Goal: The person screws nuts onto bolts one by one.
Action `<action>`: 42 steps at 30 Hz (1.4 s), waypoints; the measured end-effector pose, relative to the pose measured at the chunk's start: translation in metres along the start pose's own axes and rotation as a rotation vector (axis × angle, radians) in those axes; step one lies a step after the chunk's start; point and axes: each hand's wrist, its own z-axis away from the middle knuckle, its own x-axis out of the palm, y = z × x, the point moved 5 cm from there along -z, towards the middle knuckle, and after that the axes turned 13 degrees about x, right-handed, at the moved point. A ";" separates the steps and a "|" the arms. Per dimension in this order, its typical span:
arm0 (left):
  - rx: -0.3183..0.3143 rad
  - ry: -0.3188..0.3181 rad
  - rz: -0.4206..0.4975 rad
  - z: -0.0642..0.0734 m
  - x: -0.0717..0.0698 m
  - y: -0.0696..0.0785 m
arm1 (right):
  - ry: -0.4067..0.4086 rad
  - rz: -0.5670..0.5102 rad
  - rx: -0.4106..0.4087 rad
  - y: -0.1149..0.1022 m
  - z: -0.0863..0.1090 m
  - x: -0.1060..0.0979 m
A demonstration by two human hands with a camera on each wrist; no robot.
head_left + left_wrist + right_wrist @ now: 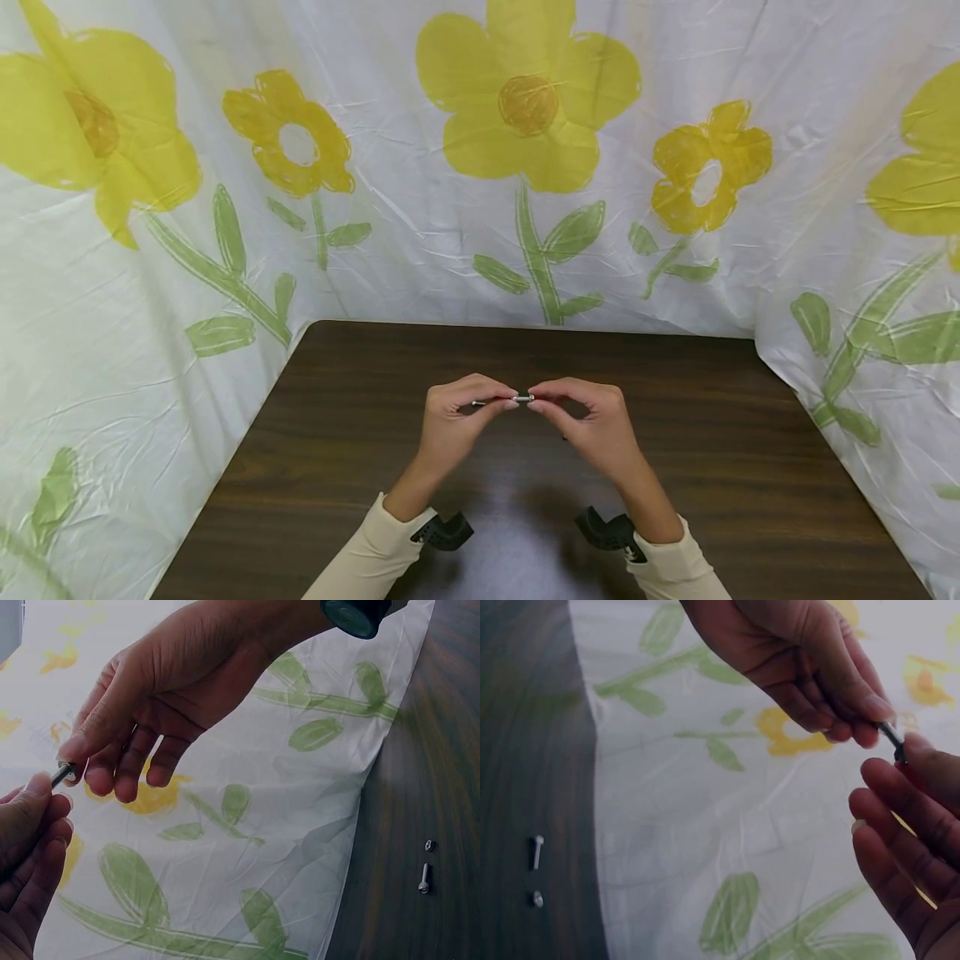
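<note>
Between the two hands, over the table, is a small metal bolt (522,398). My left hand (461,417) pinches one end of its shank (58,777) between thumb and index finger. The thumb and index finger of my right hand (596,417) hold the other end, where a wider metal piece (70,772) shows; I cannot tell whether it is the head or a nut. In the right wrist view the shank (889,735) bridges the gap between both sets of fingertips. The remaining fingers of each hand are loosely bent.
A second bolt (424,879) and a loose nut (430,845) lie on the dark wooden table (360,467). A white curtain (390,250) with yellow flowers surrounds the table's back and sides. Both wrists carry black camera mounts (442,532).
</note>
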 end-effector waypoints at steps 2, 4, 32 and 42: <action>0.000 0.002 -0.001 0.000 0.000 0.000 | -0.007 0.003 0.021 0.001 0.000 0.001; -0.001 0.005 -0.003 0.000 0.000 0.000 | -0.020 -0.006 0.042 0.002 0.000 0.002; -0.002 -0.007 0.009 0.000 0.001 0.001 | 0.008 0.004 -0.068 -0.003 0.001 0.002; 0.007 -0.008 0.007 0.000 0.002 0.005 | -0.022 -0.008 0.038 -0.001 0.002 0.005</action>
